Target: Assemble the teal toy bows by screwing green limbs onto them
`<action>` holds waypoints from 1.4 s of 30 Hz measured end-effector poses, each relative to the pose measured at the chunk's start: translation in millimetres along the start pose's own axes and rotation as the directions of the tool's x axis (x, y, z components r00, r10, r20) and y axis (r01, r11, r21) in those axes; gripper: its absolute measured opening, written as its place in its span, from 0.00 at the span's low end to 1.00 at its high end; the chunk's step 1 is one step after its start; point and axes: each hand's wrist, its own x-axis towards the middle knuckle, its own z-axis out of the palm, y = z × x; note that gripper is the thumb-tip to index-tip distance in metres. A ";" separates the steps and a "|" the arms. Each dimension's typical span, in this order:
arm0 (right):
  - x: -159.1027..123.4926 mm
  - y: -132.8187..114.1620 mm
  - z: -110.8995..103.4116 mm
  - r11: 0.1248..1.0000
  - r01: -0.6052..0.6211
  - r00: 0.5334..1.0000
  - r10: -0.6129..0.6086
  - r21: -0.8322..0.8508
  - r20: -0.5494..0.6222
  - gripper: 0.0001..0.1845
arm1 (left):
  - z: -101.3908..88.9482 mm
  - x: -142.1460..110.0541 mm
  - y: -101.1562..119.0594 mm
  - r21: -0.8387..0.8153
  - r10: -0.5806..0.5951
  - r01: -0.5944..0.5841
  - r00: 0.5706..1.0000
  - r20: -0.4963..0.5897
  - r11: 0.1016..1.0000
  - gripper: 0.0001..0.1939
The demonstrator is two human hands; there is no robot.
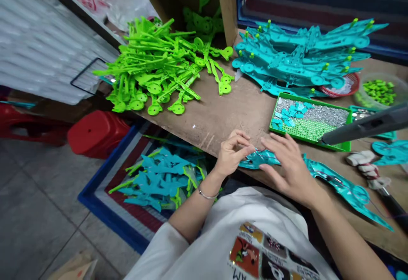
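A long turquoise plastic part [339, 183], shaped like a bow, lies along the table's front edge beneath both hands. At its left end my left hand [232, 152] is closed in a pinch, thumb against forefinger; what sits between the fingertips is too small to make out. My right hand [291, 167] hovers over the middle of the part, fingers spread and thumb apart. A thin dark cord runs along the part, partly hidden by the right hand. Just beyond the right hand stands a green tray [314, 133] with small silver screws and turquoise pieces.
Bright green plastic arms [156, 67] are heaped at the back left, turquoise shells [302, 55] at the back right. A grey tool [366, 125] reaches over the tray. A tub of green pegs [379, 92] and a cloth-wrapped hammer [369, 169] lie right. Below left is a blue-rimmed crate [105, 224].
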 end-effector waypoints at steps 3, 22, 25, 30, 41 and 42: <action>27.1 0.8 22.9 0.992 -0.052 0.998 0.046 0.118 0.047 0.15 | -0.4 1.4 2.4 -0.040 0.000 0.000 1.000 -0.004 0.999 0.15; -8.7 62.8 60.6 0.985 -0.172 0.946 0.170 0.020 -0.277 0.11 | -69.9 170.2 -65.9 0.624 0.227 -0.152 0.973 -0.041 0.766 0.09; -14.1 68.3 66.6 0.986 -0.164 0.944 0.158 0.004 -0.290 0.10 | -93.2 154.8 -67.5 0.702 0.252 -0.102 0.961 -0.113 0.704 0.08; -16.4 71.6 69.8 0.984 -0.178 0.943 0.178 0.029 -0.282 0.10 | -170.3 155.4 -59.1 0.797 0.271 0.128 0.899 -0.345 0.590 0.22; -16.8 71.9 72.0 0.979 -0.200 0.946 0.205 0.048 -0.250 0.10 | -127.9 223.7 -61.3 0.873 0.064 -0.204 0.978 0.197 0.443 0.25; -16.7 71.6 72.1 0.979 -0.199 0.946 0.205 0.046 -0.250 0.10 | -121.9 226.3 -62.6 0.873 0.045 -0.209 0.976 0.211 0.440 0.23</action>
